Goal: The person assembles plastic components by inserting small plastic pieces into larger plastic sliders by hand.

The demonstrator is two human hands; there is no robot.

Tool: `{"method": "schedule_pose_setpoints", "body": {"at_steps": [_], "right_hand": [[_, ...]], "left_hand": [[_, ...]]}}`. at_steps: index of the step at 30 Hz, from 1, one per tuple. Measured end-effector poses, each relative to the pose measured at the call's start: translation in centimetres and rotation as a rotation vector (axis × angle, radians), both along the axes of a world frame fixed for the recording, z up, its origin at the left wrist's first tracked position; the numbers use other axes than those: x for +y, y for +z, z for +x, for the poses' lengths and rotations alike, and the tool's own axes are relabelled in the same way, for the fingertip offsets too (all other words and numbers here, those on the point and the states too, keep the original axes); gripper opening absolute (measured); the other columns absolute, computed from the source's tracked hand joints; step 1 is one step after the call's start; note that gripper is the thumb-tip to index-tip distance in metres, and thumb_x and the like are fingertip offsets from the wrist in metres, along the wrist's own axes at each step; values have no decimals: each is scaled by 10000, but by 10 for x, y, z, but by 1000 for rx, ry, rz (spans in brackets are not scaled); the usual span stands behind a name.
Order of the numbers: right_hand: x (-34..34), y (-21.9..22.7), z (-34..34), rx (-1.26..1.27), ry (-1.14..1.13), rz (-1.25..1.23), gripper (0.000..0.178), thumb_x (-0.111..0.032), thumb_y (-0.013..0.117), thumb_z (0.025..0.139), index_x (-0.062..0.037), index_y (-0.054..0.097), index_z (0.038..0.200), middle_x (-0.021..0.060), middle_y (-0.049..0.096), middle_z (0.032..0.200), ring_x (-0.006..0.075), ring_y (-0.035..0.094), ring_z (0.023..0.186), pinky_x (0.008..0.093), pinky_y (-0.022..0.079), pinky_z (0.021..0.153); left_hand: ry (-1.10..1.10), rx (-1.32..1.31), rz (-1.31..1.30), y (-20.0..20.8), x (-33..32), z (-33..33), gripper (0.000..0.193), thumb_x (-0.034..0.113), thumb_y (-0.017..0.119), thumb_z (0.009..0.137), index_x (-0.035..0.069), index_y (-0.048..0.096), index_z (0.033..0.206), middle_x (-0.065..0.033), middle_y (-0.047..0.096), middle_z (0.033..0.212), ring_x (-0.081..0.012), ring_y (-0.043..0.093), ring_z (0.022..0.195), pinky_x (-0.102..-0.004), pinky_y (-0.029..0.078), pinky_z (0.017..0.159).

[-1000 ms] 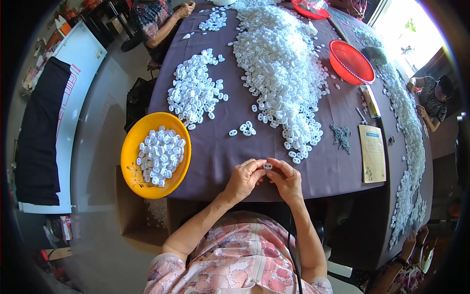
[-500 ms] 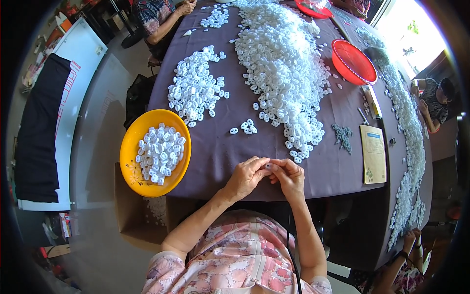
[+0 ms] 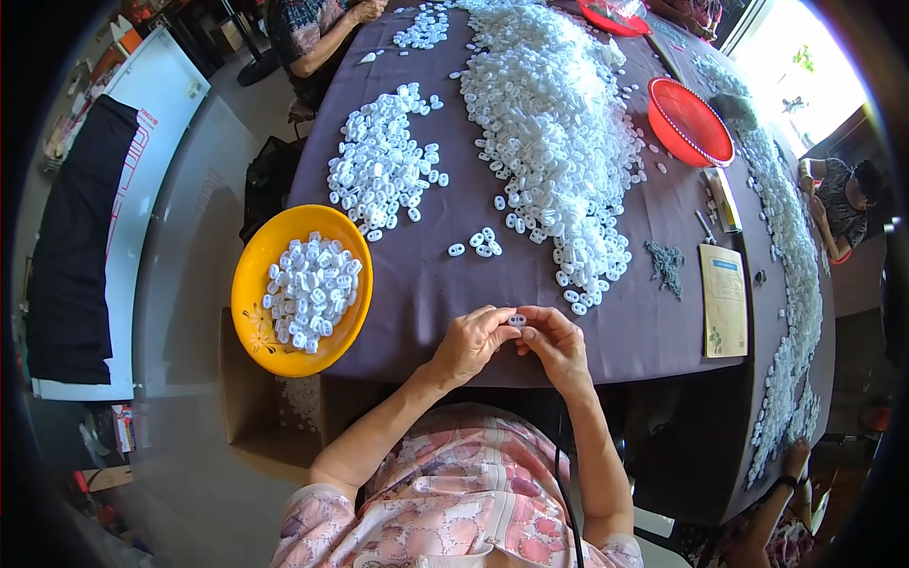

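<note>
Near the table's front edge, a small white oval plastic piece with two holes (image 3: 517, 321) is held at fingertip height between my hands. My left hand (image 3: 469, 347) pinches its left side with thumb and forefinger. My right hand (image 3: 559, 350) grips the other side, its fingers curled. Just beyond my fingers lies the near tip of a long heap of similar white pieces (image 3: 540, 133). Several loose pieces (image 3: 485, 248) sit to the left of that tip. A yellow bowl (image 3: 254, 260) at the table's left front corner holds many more.
A spread of white pieces (image 3: 379, 161) lies beyond the bowl. To the right are a red basket (image 3: 677, 123), grey-green scraps (image 3: 667, 269) and a brown booklet (image 3: 723, 303). Below the bowl stands a cardboard box (image 3: 260, 417). Other people sit around the tables.
The white piece has been turned, so its two-holed face now shows between my fingertips. My hands stay in nearly the same spot. The whole view has shifted slightly.
</note>
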State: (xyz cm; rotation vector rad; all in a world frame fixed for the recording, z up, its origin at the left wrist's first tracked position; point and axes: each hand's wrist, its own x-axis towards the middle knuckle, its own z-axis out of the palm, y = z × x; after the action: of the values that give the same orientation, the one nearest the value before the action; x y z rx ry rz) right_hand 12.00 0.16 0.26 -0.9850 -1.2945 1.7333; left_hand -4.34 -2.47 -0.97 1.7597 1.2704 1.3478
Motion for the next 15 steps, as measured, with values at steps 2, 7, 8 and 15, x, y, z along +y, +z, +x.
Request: {"method": "schedule_pose_setpoints", "body": {"at_steps": [2, 7, 8, 15], "right_hand": [[-1, 0, -1, 39, -8, -16, 218, -4, 562, 869, 23, 566, 1085, 49, 625, 881, 76, 574, 732, 211, 490, 653], [-3, -3, -6, 172, -41, -107, 204, -26, 570, 873, 17, 573, 1072, 44, 625, 866, 81, 579, 715, 210, 490, 643], [-3, -4, -7, 172, -44, -109, 196, -35, 568, 878, 21, 575, 1066, 47, 626, 857, 84, 579, 714, 214, 493, 642], [-3, -7, -8, 152, -72, -65, 155, -34, 557, 888, 28, 583, 1028, 49, 624, 817, 87, 577, 681, 218, 496, 633]], "left_hand": [[-12, -58, -74, 3, -2, 0, 213, 112, 635, 842, -31, 598, 994, -91, 610, 774, -119, 559, 541, -242, 452, 480], [-50, -192, -218, 8, -4, -2, 221, 146, 635, 849, -26, 622, 987, -68, 632, 782, -86, 552, 538, -213, 445, 468], [-49, -206, -231, 7, -4, -3, 222, 151, 635, 850, -23, 626, 987, -65, 632, 777, -83, 552, 535, -207, 443, 460], [-38, -210, -261, 10, -4, -1, 210, 153, 625, 854, -18, 621, 975, -89, 643, 784, -106, 565, 524, -237, 454, 471]]}}
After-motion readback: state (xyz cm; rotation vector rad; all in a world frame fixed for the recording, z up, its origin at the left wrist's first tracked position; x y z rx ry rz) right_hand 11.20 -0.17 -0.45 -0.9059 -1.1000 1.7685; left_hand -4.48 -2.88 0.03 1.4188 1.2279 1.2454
